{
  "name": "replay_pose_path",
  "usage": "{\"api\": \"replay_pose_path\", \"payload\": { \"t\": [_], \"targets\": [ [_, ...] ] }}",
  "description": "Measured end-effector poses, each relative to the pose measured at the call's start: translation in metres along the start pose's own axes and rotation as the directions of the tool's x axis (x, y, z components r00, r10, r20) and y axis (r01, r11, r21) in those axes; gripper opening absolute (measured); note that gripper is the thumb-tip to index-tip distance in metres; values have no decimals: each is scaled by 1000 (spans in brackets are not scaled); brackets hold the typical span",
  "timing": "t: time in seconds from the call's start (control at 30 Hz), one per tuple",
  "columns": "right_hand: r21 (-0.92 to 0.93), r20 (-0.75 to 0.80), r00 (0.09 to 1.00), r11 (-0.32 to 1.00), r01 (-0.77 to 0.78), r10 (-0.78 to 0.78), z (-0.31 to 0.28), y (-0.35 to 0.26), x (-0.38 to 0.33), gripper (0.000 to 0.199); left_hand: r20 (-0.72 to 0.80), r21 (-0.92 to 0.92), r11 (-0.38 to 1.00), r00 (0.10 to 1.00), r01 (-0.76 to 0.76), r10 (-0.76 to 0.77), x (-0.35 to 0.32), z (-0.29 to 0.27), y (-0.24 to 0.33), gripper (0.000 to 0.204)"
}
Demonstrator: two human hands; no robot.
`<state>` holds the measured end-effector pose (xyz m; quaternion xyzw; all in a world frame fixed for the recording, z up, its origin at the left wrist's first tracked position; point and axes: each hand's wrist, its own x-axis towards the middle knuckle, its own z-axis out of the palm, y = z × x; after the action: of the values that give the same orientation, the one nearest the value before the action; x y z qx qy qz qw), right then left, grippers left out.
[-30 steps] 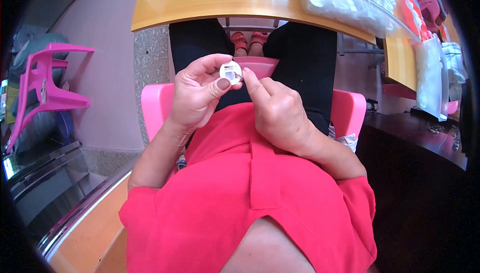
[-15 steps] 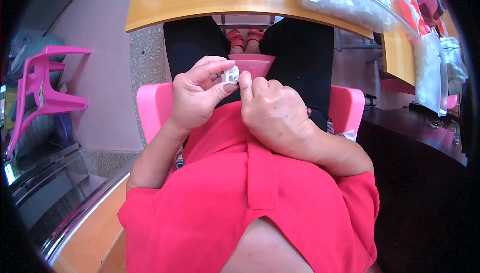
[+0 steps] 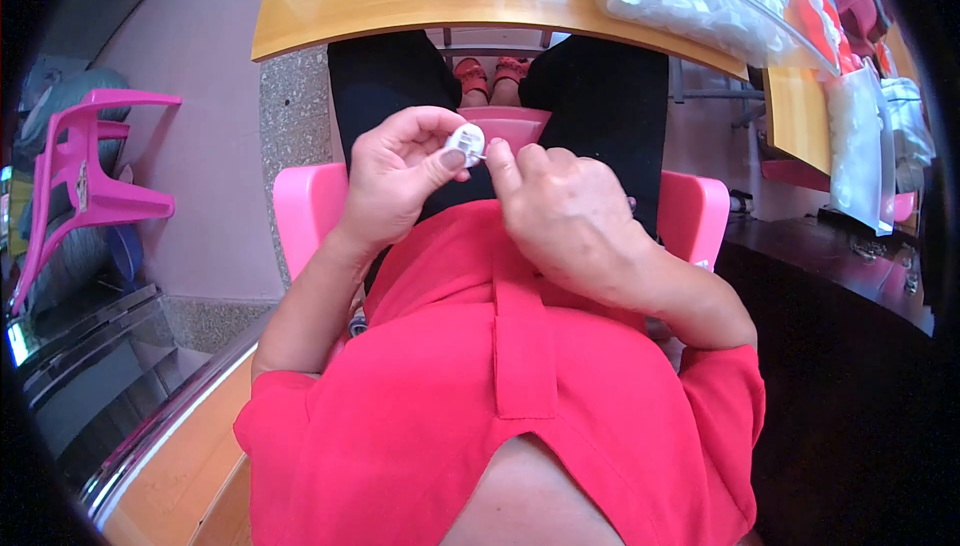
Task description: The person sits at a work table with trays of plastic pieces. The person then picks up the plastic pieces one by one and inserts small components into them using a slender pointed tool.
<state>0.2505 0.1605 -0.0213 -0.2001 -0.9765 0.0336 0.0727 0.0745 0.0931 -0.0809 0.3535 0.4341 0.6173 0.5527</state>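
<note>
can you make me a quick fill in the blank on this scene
The ____ hand pinches the white disc.
The trousers are ____.
The chair by the wall is ____.
The larger heap of white parts lies toward the table's ____ end.

Missing words: left; black; pink; right.

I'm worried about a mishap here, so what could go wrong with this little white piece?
The thin metal tool in the right hand points close to the left hand, so a slip might poke it. The round white piece is held only by fingertips, so it could pop loose and drop.
</note>
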Motion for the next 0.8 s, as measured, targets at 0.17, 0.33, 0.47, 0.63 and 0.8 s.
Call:
{"api": "replay_pose_path", "payload": {
  "t": [0.17,0.33,0.47,0.63,0.8],
  "targets": [
    [118,-114,991,992,-53,66,-12,5,-10,43,57,-148,989,998,20,-12,-1,-9,9,32],
    [90,-188,981,995,-31,48,-13,0,-12,40,54,-237,970,998,51,-39,-4,-3,14,32],
    [33,-224,974,999,-17,24,-13,-2,-10,38,57,-200,979,998,48,-37,-5,-1,15,30],
    [-82,-219,976,997,2,-20,-9,-4,-5,35,67,-115,993,998,14,-7,-5,3,16,27],
    [-161,-234,970,987,22,-60,-6,-5,-3,34,67,-139,989,997,46,-37,-4,3,17,25]
  ]
}}
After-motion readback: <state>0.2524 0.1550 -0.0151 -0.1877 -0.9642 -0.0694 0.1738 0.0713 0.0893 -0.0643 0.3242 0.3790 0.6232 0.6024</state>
